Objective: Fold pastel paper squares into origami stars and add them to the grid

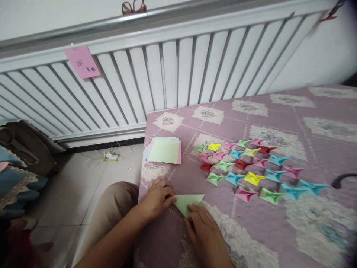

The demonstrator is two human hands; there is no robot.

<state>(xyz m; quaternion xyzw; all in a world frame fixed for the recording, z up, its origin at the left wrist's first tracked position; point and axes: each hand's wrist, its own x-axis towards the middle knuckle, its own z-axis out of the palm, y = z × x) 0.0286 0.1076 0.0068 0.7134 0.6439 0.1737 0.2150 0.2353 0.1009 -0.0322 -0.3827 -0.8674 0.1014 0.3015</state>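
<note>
A lilac tabletop [192,176] with a floral pattern spreads widest, and a white radiator [184,70] stands behind its far edge. On the middle of the tabletop lie rows of folded paper shapes [254,179] in pink, blue, green, yellow and red. The right hand [208,230] is at the tabletop's near side, its fingers bent and close together, tips touching the lower part of a pale green paper triangle [187,201]. By the tabletop's left edge, the left hand [158,197] has thumb and forefinger nearly together at the triangle's left corner; I cannot tell whether either hand pinches the paper or only presses it. Near the tabletop's far left corner sits a stack of square sheets [164,150], pale green uppermost. The triangle lies near the tabletop's left edge, long side facing away
</note>
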